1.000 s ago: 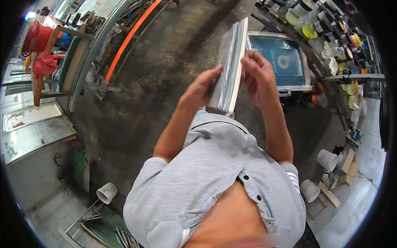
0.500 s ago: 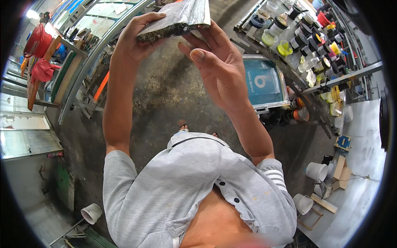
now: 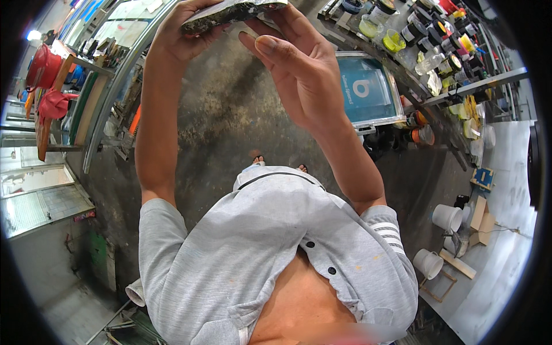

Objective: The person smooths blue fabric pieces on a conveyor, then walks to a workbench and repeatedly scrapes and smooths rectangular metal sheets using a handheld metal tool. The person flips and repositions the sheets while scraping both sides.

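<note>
Now dark-edged board (image 3: 233,15) shifted farther out past twelve o'clock, so face barely shown; pinched by left hand (image 3: 173,35) at eleven; fingers of right hand (image 3: 306,66) spread, contact unclear.

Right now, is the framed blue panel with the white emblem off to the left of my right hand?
No, the framed blue panel shows to the right of your right hand.

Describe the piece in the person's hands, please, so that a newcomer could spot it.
From the grey shirt, follow the forearms up to the picture's top edge. Between the left hand and right hand is a pale slab, its dark, speckled near edge unlike the plain fingers around it.
</note>
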`<state>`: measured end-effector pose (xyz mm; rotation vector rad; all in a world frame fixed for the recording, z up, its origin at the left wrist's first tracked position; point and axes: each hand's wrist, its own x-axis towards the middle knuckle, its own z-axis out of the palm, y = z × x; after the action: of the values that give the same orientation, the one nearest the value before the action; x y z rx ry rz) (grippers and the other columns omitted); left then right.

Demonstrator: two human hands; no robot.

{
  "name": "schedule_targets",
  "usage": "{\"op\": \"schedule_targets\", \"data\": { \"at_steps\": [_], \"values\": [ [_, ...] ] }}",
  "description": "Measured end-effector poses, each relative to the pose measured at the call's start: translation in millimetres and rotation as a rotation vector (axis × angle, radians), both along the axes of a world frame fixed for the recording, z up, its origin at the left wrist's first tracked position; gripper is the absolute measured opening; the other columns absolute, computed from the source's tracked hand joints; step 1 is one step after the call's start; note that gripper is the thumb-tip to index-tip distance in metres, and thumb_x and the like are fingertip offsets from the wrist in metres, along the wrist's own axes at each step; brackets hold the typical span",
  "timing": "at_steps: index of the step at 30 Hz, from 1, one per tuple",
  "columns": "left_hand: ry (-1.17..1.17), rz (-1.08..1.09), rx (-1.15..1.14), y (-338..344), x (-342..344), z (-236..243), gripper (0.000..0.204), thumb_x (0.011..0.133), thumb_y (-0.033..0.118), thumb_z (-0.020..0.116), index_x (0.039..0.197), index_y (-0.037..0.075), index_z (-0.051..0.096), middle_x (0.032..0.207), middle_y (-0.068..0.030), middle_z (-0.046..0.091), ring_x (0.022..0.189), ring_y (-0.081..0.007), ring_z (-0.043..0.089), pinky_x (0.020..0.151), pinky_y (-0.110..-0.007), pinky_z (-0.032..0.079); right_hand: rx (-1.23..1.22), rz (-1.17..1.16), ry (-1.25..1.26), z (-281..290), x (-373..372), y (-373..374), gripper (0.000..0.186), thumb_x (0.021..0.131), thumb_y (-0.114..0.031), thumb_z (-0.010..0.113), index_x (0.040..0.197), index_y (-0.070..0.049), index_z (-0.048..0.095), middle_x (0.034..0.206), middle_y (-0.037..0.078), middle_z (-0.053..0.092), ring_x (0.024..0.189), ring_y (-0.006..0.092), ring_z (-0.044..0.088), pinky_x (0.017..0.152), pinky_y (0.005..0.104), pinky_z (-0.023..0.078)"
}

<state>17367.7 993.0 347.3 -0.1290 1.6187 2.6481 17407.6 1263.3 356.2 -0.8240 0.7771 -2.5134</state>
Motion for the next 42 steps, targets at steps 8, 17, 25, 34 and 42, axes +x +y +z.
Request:
{"op": "schedule_targets", "data": {
  "at_steps": [8, 17, 25, 34, 42],
  "values": [
    [-0.016, -0.073, -0.005, 6, -4, 0, 0.024, 0.099, 0.012, 0.057, 0.112, -0.007, 0.063, 0.093, -0.0152, 0.071, 0.069, -0.0182, 0.073, 0.053, -0.020, 0.062, -0.009, -0.065, 0.016, -5, 2, 2, 0.069, 0.087, -0.003, 0.073, 0.147, 0.004, 0.039, 0.139, 0.011, 0.053, 0.129, 0.0216, 0.050, 0.105, 0.0354, 0.046],
    [-0.025, -0.109, -0.009, -3, -8, -4, 0.024, 0.100, 0.012, 0.055, 0.113, -0.007, 0.061, 0.092, -0.0155, 0.069, 0.073, -0.0189, 0.071, 0.055, -0.021, 0.062, -0.047, 0.045, -0.029, -8, -7, -1, 0.072, 0.091, -0.001, 0.070, 0.151, 0.006, 0.030, 0.147, 0.013, 0.046, 0.135, 0.0202, 0.046, 0.104, 0.0283, 0.044],
    [0.104, -0.148, -0.100, -1, -22, -22, 0.027, 0.100, 0.007, 0.055, 0.120, -0.009, 0.058, 0.102, -0.0178, 0.067, 0.081, -0.0192, 0.072, 0.062, -0.020, 0.064, -0.059, -0.089, 0.371, -29, -37, -2, 0.069, 0.091, 0.004, 0.066, 0.150, 0.006, 0.032, 0.147, 0.014, 0.047, 0.135, 0.0204, 0.047, 0.107, 0.0285, 0.043],
    [0.018, -0.190, -0.066, -22, -32, -34, 0.028, 0.099, 0.006, 0.056, 0.125, -0.004, 0.058, 0.110, -0.0144, 0.067, 0.089, -0.0170, 0.071, 0.068, -0.020, 0.063, 0.041, 0.015, -0.141, -4, -10, 5, 0.067, 0.092, 0.001, 0.065, 0.151, 0.003, 0.034, 0.145, 0.013, 0.050, 0.133, 0.0224, 0.049, 0.105, 0.0299, 0.044],
    [-0.070, 0.083, -0.075, 45, 16, -53, 0.058, 0.087, 0.030, 0.074, 0.136, 0.006, 0.053, 0.126, -0.0082, 0.063, 0.111, -0.0204, 0.064, 0.096, -0.037, 0.053, 0.184, -0.073, -0.208, -74, -31, 6, 0.057, 0.100, -0.030, 0.056, 0.140, 0.009, 0.045, 0.134, 0.016, 0.058, 0.122, 0.0273, 0.059, 0.103, 0.0459, 0.048]
  ]
}}
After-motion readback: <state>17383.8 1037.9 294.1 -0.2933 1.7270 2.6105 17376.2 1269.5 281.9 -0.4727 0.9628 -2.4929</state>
